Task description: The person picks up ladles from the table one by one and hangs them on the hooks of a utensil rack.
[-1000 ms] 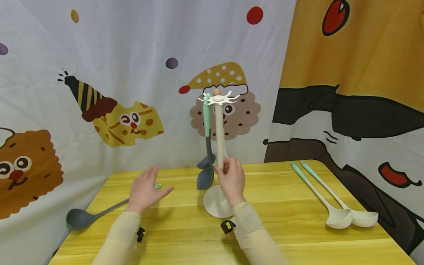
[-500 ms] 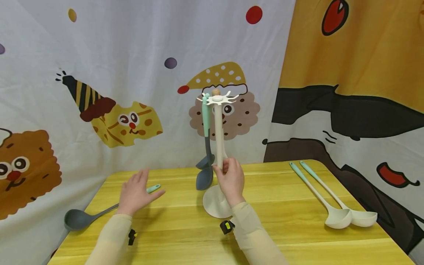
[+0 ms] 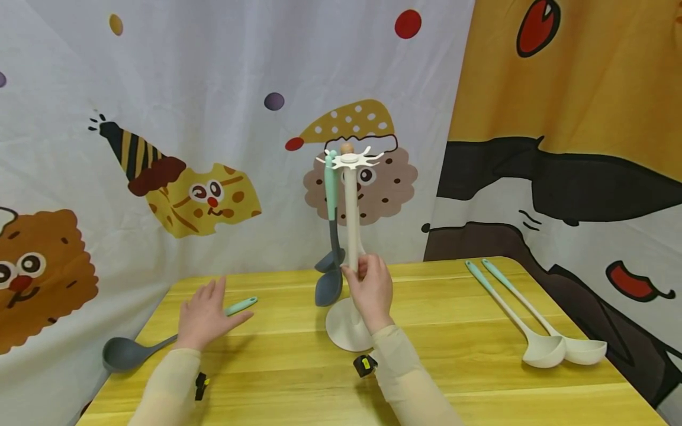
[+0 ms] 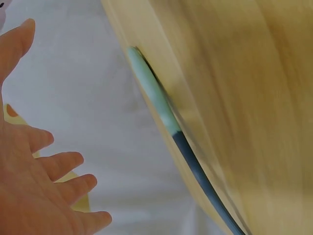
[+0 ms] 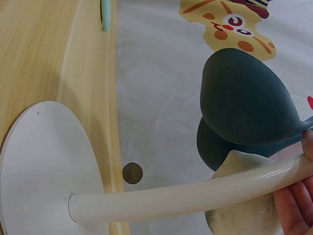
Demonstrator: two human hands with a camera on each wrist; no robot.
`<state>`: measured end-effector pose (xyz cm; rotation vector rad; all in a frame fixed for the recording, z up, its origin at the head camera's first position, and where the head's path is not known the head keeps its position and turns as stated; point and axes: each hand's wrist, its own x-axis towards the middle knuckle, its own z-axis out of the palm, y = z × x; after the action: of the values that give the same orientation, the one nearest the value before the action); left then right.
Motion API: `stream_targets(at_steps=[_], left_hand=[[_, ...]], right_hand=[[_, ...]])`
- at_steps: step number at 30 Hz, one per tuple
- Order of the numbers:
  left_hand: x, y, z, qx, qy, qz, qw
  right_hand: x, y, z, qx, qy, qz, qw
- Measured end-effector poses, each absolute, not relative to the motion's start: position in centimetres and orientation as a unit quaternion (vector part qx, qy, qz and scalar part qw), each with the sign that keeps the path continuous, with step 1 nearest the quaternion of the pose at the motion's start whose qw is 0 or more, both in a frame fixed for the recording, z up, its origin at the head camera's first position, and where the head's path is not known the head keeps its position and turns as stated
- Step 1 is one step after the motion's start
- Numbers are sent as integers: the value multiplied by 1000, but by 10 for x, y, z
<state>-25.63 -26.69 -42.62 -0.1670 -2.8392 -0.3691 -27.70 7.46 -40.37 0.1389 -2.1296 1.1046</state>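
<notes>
A cream utensil stand (image 3: 352,219) with a round base and hooked top stands mid-table. My right hand (image 3: 371,290) grips its pole (image 5: 186,198), thumb on one side and fingers on the other. Two dark grey ladles (image 3: 328,288) with mint handles hang on the stand's left; their bowls (image 5: 244,98) overlap in the right wrist view. Behind the pole there is a pale rounded utensil head (image 5: 244,220), partly hidden. My left hand (image 3: 201,316), fingers spread, is over a grey ladle (image 3: 125,354) lying on the table, hiding part of its handle. In the left wrist view a gap separates hand and handle (image 4: 154,93).
Two cream ladles (image 3: 544,351) with mint handle ends lie side by side on the right of the wooden table (image 3: 426,331). A cartoon-printed curtain (image 3: 213,89) hangs just behind the table's back edge.
My left hand has moved left along the lying ladle, uncovering more of its mint handle. My right hand keeps its grip on the pole, and the stand has stayed in place.
</notes>
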Motion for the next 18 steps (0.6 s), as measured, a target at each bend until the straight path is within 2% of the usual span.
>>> stream_targets(at_steps=[18], left_hand=[[-260, -293, -434, -26, -990, -117, 76]], right_hand=[[-276, 74, -402, 52, -827, 431, 358]])
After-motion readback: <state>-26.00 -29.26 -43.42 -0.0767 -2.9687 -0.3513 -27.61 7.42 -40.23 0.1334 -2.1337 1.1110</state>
